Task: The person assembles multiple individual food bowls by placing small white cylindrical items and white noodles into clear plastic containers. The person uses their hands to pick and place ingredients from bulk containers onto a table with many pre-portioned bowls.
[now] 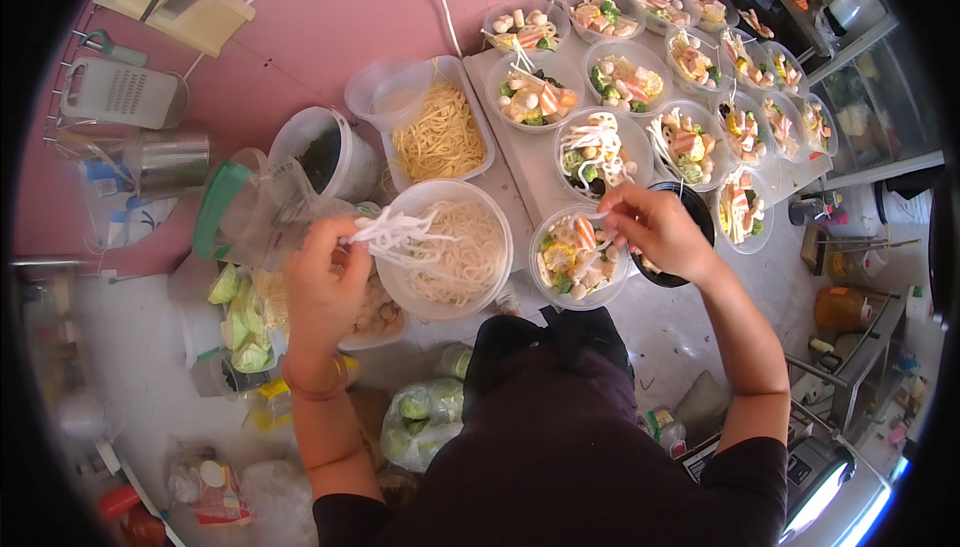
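Note:
My left hand [330,272] is closed around a clump of white noodles [398,230], which hangs over a round tub [497,292] of pale noodles. My right hand [655,230] pinches above the rim of a clear plastic bowl [582,259] that contains corn, broccoli, mushrooms and pink-striped pieces. A white strand shows by its fingertips, but exactly what they grip is too small to make out. Partly hidden behind my right hand and wrist stands a black bowl [697,209].
Rows of filled clear bowls [630,77] cover the table at the right. Yellow noodles [440,132] lie in a white tray behind the tub. A bucket [350,162] of dark greens and a green-handled clear container [235,207] stand left. Bagged vegetables [425,422] sit below.

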Demonstrator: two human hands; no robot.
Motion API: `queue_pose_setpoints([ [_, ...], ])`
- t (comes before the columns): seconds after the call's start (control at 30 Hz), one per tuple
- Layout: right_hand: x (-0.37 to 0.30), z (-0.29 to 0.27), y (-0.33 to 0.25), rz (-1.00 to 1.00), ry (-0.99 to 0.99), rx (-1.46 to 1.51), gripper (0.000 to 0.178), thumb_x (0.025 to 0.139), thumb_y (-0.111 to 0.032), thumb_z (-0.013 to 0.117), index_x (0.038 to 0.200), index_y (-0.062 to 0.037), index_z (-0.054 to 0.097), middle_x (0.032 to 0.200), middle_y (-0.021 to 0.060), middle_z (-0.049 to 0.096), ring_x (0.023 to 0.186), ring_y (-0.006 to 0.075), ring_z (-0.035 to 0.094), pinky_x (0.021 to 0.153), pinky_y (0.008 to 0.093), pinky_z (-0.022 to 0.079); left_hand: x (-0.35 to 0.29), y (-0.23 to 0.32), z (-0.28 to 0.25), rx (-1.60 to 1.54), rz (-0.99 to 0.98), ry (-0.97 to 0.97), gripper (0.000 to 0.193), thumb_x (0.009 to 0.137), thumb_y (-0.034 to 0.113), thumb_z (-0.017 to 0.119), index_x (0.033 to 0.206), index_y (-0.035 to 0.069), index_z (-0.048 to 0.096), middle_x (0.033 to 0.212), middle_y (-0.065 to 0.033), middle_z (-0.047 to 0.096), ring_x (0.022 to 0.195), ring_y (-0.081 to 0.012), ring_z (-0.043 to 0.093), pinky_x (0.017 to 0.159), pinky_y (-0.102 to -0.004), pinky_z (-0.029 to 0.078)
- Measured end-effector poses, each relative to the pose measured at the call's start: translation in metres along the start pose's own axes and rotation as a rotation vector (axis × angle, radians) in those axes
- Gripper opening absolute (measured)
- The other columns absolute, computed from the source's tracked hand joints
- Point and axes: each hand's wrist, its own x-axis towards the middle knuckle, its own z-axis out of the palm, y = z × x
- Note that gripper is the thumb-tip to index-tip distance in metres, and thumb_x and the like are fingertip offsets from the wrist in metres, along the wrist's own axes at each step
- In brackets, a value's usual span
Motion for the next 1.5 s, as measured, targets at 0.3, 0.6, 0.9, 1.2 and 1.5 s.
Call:
queue_pose_setpoints([
  [0.3, -0.014, 0.023, 0.059, -0.033, 0.015, -0.150, 0.009, 0.089, -0.004, 0.060, 0.098, -0.0013, 0.059, 0.076, 0.0116, 0.064, 0.071, 0.0249, 0.065, 0.065, 0.0350, 0.050, 0.010, 0.013, -0.033, -0.208, 0.106, 0.076, 0.013, 0.092, -0.010, 0.051, 0.099, -0.001, 0.057, 0.103, -0.0157, 0.068, 0.086, -0.0146, 0.065, 0.070, -0.0242, 0.054],
  [0.6, -0.023, 0.021, 0.049, 0.074, 0.078, 0.026, 0.007, 0.093, -0.004, 0.059, 0.098, -0.0001, 0.059, 0.071, 0.0043, 0.061, 0.063, 0.0099, 0.060, 0.059, 0.0265, 0.047, 0.023, 0.071, -0.053, -0.462, 0.250, 0.280, 0.015, 0.087, -0.009, 0.059, 0.098, 0.000, 0.056, 0.095, -0.0226, 0.068, 0.070, -0.0227, 0.067, 0.065, -0.0310, 0.058],
  [0.9, -0.032, 0.016, 0.046, 0.166, 0.173, 0.242, 0.008, 0.095, -0.006, 0.058, 0.102, -0.0016, 0.060, 0.079, 0.0001, 0.062, 0.067, 0.0059, 0.059, 0.056, 0.0224, 0.046, 0.013, 0.078, 0.088, -0.754, 0.199, -0.400, 0.015, 0.092, -0.009, 0.052, 0.102, -0.002, 0.059, 0.100, -0.0131, 0.066, 0.089, -0.0175, 0.067, 0.076, -0.0295, 0.056],
  [1.2, -0.048, 0.025, 0.084, 0.152, 0.203, 0.122, 0.026, 0.094, -0.004, 0.056, 0.118, 0.0005, 0.062, 0.084, 0.0070, 0.068, 0.074, 0.0111, 0.067, 0.059, 0.0255, 0.053, 0.003, -0.018, 0.170, -0.197, 0.022, -0.493, 0.036, 0.081, 0.002, 0.065, 0.117, 0.005, 0.059, 0.107, -0.0166, 0.068, 0.095, -0.0348, 0.066, 0.080, -0.0409, 0.053],
  [1.5, -0.078, -0.007, 0.102, 0.232, 0.675, 0.500, 0.016, 0.096, -0.005, 0.052, 0.109, -0.0002, 0.060, 0.095, 0.0075, 0.068, 0.067, 0.0082, 0.062, 0.056, 0.0201, 0.047, -0.029, -0.124, 0.165, 0.457, 0.360, -0.609, 0.031, 0.081, 0.002, 0.062, 0.110, 0.010, 0.061, 0.101, -0.0154, 0.067, 0.091, -0.0368, 0.065, 0.083, -0.0438, 0.052],
])
